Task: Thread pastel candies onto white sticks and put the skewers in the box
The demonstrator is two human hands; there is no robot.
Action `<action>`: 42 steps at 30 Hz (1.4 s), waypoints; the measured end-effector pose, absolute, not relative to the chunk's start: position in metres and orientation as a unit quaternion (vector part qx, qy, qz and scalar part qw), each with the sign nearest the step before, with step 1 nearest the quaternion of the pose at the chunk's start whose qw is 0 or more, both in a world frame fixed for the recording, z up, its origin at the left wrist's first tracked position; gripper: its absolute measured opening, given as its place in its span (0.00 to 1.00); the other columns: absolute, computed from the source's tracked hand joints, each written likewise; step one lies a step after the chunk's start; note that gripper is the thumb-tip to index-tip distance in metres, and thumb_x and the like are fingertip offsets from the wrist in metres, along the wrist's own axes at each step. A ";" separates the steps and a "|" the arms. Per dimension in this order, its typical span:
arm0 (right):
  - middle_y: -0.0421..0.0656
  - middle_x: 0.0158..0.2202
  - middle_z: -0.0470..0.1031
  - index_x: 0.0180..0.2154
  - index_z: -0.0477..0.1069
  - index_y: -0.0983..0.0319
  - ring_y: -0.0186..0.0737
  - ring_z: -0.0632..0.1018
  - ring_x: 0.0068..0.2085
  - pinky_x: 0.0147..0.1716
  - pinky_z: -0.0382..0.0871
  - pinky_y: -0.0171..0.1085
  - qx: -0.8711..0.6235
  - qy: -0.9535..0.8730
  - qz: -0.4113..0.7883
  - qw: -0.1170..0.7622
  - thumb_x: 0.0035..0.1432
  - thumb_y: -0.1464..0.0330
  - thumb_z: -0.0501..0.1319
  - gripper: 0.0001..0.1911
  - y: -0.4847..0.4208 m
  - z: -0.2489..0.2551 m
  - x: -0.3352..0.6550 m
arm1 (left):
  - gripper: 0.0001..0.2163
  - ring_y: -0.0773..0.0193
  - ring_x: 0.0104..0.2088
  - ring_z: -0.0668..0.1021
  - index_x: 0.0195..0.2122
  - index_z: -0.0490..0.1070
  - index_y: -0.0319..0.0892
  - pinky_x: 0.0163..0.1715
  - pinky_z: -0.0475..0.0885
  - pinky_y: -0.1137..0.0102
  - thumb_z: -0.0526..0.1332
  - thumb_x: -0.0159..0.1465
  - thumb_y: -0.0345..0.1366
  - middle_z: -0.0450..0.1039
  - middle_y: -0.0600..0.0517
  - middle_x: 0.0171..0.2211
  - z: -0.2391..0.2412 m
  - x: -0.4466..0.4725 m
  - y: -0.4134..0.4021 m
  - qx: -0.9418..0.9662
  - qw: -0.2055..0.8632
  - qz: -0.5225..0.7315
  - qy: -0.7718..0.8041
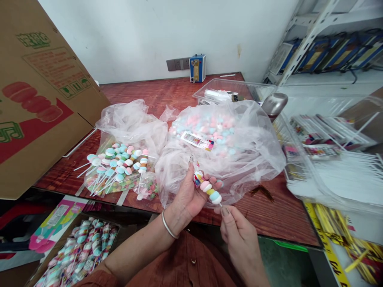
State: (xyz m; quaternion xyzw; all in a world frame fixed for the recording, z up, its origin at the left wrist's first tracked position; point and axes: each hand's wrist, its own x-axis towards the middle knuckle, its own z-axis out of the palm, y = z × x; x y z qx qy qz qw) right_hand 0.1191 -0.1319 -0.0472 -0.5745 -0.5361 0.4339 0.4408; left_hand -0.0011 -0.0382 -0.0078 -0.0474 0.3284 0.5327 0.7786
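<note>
Here, low in the centre of the frame, the left hand [187, 195] clasps the candy skewer [209, 190] while the right hand [239, 235] pinches its stick end; a hard tug might slide the soft pieces off.

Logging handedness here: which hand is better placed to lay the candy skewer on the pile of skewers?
Likely the left hand: it grips the candy skewer and sits nearer the pile of skewers. The right hand only pinches the stick's end.
</note>
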 end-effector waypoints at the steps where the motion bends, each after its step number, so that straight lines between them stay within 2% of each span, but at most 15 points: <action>1: 0.34 0.17 0.59 0.40 0.75 0.63 0.32 0.61 0.17 0.17 0.54 0.32 -0.565 -0.490 0.505 0.430 0.70 0.56 0.49 0.22 -0.132 -0.047 0.119 | 0.23 0.64 0.26 0.76 0.25 0.68 0.37 0.38 0.79 0.59 0.54 0.66 0.53 0.68 0.52 0.22 -0.008 -0.001 -0.039 -0.044 0.780 0.533 0.324; 3: 0.33 0.17 0.56 0.41 0.75 0.64 0.32 0.60 0.17 0.16 0.53 0.32 -0.563 -0.479 0.523 0.424 0.70 0.56 0.48 0.23 -0.132 -0.048 0.118 | 0.23 0.63 0.26 0.76 0.27 0.69 0.37 0.36 0.79 0.60 0.54 0.66 0.53 0.69 0.51 0.23 -0.009 0.000 -0.040 -0.041 0.776 0.539 0.325; 4: 0.34 0.17 0.59 0.41 0.76 0.64 0.33 0.62 0.18 0.18 0.55 0.32 -0.572 -0.518 0.468 0.432 0.70 0.58 0.49 0.21 -0.132 -0.049 0.118 | 0.23 0.63 0.27 0.77 0.27 0.69 0.37 0.36 0.78 0.60 0.53 0.66 0.53 0.69 0.51 0.23 -0.009 0.000 -0.040 -0.044 0.774 0.539 0.329; 8: 0.38 0.20 0.69 0.47 0.77 0.67 0.35 0.68 0.22 0.27 0.59 0.36 -0.536 -0.724 0.076 0.428 0.66 0.72 0.57 0.12 -0.130 -0.056 0.118 | 0.23 0.59 0.30 0.79 0.27 0.68 0.37 0.35 0.78 0.58 0.52 0.67 0.54 0.71 0.48 0.25 -0.004 0.000 -0.040 -0.073 0.768 0.521 0.366; 10: 0.38 0.18 0.69 0.48 0.76 0.68 0.35 0.67 0.21 0.28 0.59 0.37 -0.510 -0.758 -0.010 0.407 0.64 0.75 0.58 0.13 -0.129 -0.058 0.118 | 0.23 0.58 0.30 0.79 0.28 0.68 0.38 0.35 0.78 0.59 0.52 0.67 0.53 0.72 0.48 0.26 -0.001 -0.001 -0.040 -0.081 0.767 0.511 0.379; 12: 0.41 0.22 0.73 0.49 0.76 0.67 0.36 0.70 0.23 0.29 0.61 0.37 -0.523 -0.740 0.033 0.421 0.66 0.74 0.57 0.13 -0.129 -0.059 0.118 | 0.22 0.59 0.30 0.79 0.28 0.68 0.38 0.33 0.78 0.60 0.51 0.68 0.53 0.72 0.49 0.26 0.002 -0.001 -0.042 -0.073 0.772 0.508 0.375; 14: 0.42 0.24 0.74 0.47 0.76 0.65 0.36 0.72 0.25 0.28 0.62 0.35 -0.550 -0.673 0.197 0.454 0.69 0.68 0.54 0.13 -0.130 -0.059 0.117 | 0.22 0.60 0.30 0.79 0.28 0.68 0.37 0.33 0.78 0.61 0.52 0.68 0.51 0.71 0.49 0.26 0.001 0.000 -0.043 -0.055 0.779 0.508 0.364; 18: 0.32 0.16 0.55 0.41 0.75 0.63 0.30 0.59 0.18 0.18 0.53 0.31 -0.510 -0.418 0.568 0.492 0.68 0.56 0.54 0.18 -0.132 -0.059 0.114 | 0.10 0.61 0.35 0.80 0.34 0.71 0.38 0.37 0.77 0.65 0.61 0.66 0.41 0.75 0.48 0.35 -0.010 0.000 -0.039 0.006 0.762 0.545 0.350; 20: 0.29 0.16 0.50 0.39 0.75 0.63 0.27 0.54 0.17 0.17 0.50 0.30 -0.466 -0.311 0.647 0.517 0.65 0.55 0.59 0.17 -0.131 -0.057 0.112 | 0.07 0.61 0.40 0.80 0.42 0.71 0.41 0.40 0.76 0.66 0.64 0.63 0.32 0.76 0.49 0.42 -0.018 -0.004 -0.034 0.048 0.745 0.574 0.337; 22: 0.27 0.16 0.48 0.37 0.75 0.63 0.25 0.51 0.17 0.18 0.51 0.29 -0.425 -0.232 0.696 0.530 0.62 0.56 0.62 0.16 -0.129 -0.054 0.112 | 0.16 0.63 0.41 0.80 0.48 0.70 0.44 0.42 0.75 0.66 0.65 0.60 0.26 0.76 0.52 0.41 -0.022 -0.010 -0.030 0.084 0.744 0.584 0.314; 25: 0.27 0.17 0.46 0.36 0.77 0.64 0.23 0.47 0.16 0.17 0.52 0.29 -0.371 -0.153 0.749 0.526 0.61 0.57 0.64 0.15 -0.125 -0.047 0.115 | 0.16 0.64 0.36 0.79 0.50 0.70 0.42 0.46 0.74 0.62 0.65 0.61 0.31 0.73 0.55 0.32 -0.018 -0.021 -0.027 0.112 0.777 0.566 0.251; 29: 0.26 0.16 0.45 0.35 0.77 0.64 0.22 0.45 0.15 0.16 0.50 0.28 -0.333 -0.116 0.781 0.515 0.60 0.59 0.65 0.14 -0.123 -0.039 0.121 | 0.16 0.54 0.41 0.80 0.47 0.72 0.39 0.50 0.72 0.53 0.66 0.59 0.38 0.75 0.50 0.36 -0.005 -0.032 -0.025 0.150 0.818 0.518 0.199; 35: 0.28 0.16 0.47 0.37 0.76 0.63 0.25 0.50 0.17 0.18 0.51 0.28 -0.404 -0.218 0.702 0.544 0.60 0.56 0.65 0.15 -0.124 -0.042 0.124 | 0.03 0.62 0.35 0.81 0.36 0.74 0.38 0.41 0.76 0.66 0.65 0.61 0.31 0.78 0.48 0.35 -0.009 -0.021 -0.014 0.141 0.754 0.569 0.296; 39: 0.34 0.19 0.62 0.41 0.76 0.62 0.30 0.64 0.21 0.20 0.58 0.29 -0.514 -0.402 0.546 0.526 0.63 0.57 0.61 0.15 -0.122 -0.046 0.127 | 0.04 0.66 0.30 0.80 0.33 0.73 0.38 0.42 0.77 0.66 0.66 0.61 0.32 0.76 0.51 0.29 -0.006 -0.005 -0.010 0.074 0.754 0.576 0.306; 42: 0.40 0.28 0.75 0.42 0.77 0.62 0.36 0.76 0.30 0.30 0.69 0.32 -0.554 -0.511 0.412 0.512 0.65 0.61 0.58 0.13 -0.121 -0.041 0.130 | 0.06 0.68 0.28 0.78 0.36 0.73 0.38 0.44 0.78 0.64 0.65 0.63 0.36 0.73 0.54 0.25 0.002 0.001 -0.010 0.047 0.762 0.575 0.295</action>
